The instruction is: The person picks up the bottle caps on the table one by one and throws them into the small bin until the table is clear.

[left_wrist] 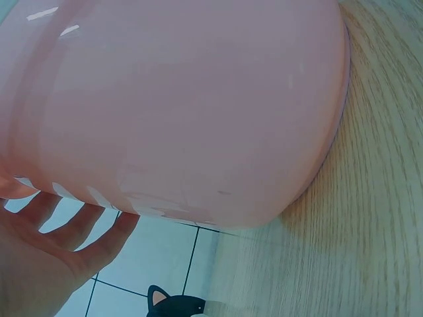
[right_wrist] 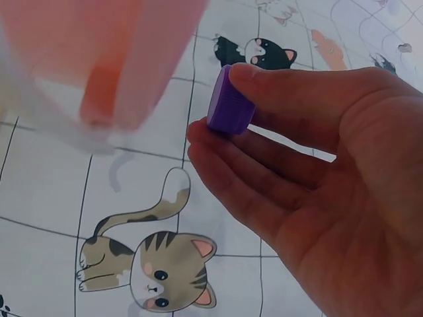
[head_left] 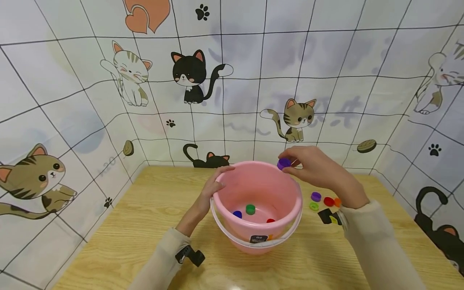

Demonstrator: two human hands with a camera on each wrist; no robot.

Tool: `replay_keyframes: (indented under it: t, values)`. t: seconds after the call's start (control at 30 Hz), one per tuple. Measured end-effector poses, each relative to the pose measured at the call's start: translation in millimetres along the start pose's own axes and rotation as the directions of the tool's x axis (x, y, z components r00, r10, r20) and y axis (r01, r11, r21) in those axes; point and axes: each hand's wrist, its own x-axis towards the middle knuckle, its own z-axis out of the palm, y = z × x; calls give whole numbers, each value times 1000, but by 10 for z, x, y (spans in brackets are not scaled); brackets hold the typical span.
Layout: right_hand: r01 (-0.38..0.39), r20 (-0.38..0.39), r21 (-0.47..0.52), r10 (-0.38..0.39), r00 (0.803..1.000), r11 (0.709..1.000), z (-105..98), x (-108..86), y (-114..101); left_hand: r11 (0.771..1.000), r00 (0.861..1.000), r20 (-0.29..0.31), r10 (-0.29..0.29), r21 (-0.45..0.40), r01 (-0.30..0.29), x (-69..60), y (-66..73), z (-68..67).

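A pink bucket (head_left: 253, 233) with a white handle stands upright on the table. My left hand (head_left: 206, 195) grips its rim at the left; in the left wrist view, fingers (left_wrist: 106, 241) of that hand lie along the bucket's side. Between thumb and fingers, my right hand (head_left: 313, 167) pinches a purple bottle cap (head_left: 284, 163) at the bucket's right rear rim. The right wrist view shows the ridged side of this purple cap (right_wrist: 232, 105). Inside the bucket lie a blue cap (head_left: 237, 214), a green cap (head_left: 250, 209) and a partly hidden red cap (head_left: 270, 220).
Right of the bucket, a purple cap (head_left: 316, 196), a red cap (head_left: 329, 201), a yellow-green cap (head_left: 313, 206) and a partly covered orange cap (head_left: 338, 202) lie on the wooden table (head_left: 174, 181). A cat-patterned sheet (head_left: 239, 92) encloses the back and sides.
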Motion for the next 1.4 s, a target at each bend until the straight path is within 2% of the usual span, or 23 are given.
replay_keyframes:
  t: [0.23, 0.67, 1.13, 1.27, 1.4]
  values:
    - [45, -10, -34, -46, 999, 998, -44, 120, -127, 1000, 1000, -6, 1, 11, -1, -1, 20, 7]
    - [92, 25, -89, -90, 996, 992, -139, 371, -284, 1000, 1000, -3, 0, 12, 0, -6, 11, -4]
    - [91, 94, -21, -89, 992, 996, -99, 571, -305, 1000, 1000, 4, -3, -2, 3, 0, 9, -5]
    - [65, 123, 11, -66, 990, 998, -51, 633, -288, 1000, 1000, -2, -7, 1, 7, -2, 8, -4]
    - [55, 150, -3, -54, 987, 998, -11, 678, -293, 1000, 1000, -7, -7, 7, 7, 0, 7, -6]
